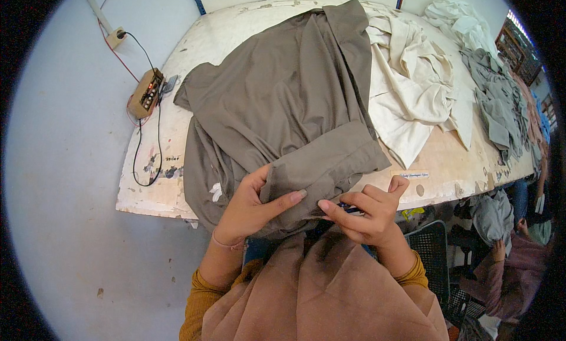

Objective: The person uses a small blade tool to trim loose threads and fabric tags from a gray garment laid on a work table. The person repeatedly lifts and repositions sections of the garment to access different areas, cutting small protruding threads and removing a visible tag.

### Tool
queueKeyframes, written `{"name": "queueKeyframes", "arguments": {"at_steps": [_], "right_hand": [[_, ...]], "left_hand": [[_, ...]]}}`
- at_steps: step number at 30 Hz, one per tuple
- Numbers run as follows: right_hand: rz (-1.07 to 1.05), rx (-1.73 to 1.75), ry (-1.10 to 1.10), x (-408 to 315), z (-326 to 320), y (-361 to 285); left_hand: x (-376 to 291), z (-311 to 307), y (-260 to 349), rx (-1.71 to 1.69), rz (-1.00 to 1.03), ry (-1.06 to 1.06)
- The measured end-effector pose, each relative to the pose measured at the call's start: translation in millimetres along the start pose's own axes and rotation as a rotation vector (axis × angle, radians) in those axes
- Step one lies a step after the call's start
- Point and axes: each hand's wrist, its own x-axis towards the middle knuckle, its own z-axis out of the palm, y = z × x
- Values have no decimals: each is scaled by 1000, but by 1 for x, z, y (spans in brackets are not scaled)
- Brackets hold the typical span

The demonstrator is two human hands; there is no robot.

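Note:
A grey-brown garment (274, 93) is spread over the table's near edge and hangs down towards my lap. My left hand (252, 206) grips a wide folded band (329, 153) of it, thumb on top and fingers underneath. To the right, my right hand (371, 213) is curled around a small dark-blue tool (349, 207), mostly hidden by the fingers; its kind cannot be made out. The right thumb and fingertips are at the lower edge of the band, against the cloth. A small white tag or scrap (215, 192) shows on the garment left of my left hand.
The worn white table (442, 164) bears cream cloth (411, 84), with grey garments (499, 102) and a white bundle (462, 25) farther right. A wooden control box (146, 93) with cables sits at the left edge. A black plastic crate (426, 252) and a seated co-worker (508, 274) are at right.

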Motion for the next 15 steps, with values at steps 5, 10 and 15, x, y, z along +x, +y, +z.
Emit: {"name": "queueKeyframes", "arguments": {"at_steps": [5,10,15], "right_hand": [[-19,-34,26,3,1,-2],[-31,-56,23,2,1,-2],[-51,-61,20,2,1,-1]], "left_hand": [[1,1,-1,35,36,4],[0,2,-1,0,22,2],[1,2,-1,15,28,2]]}}
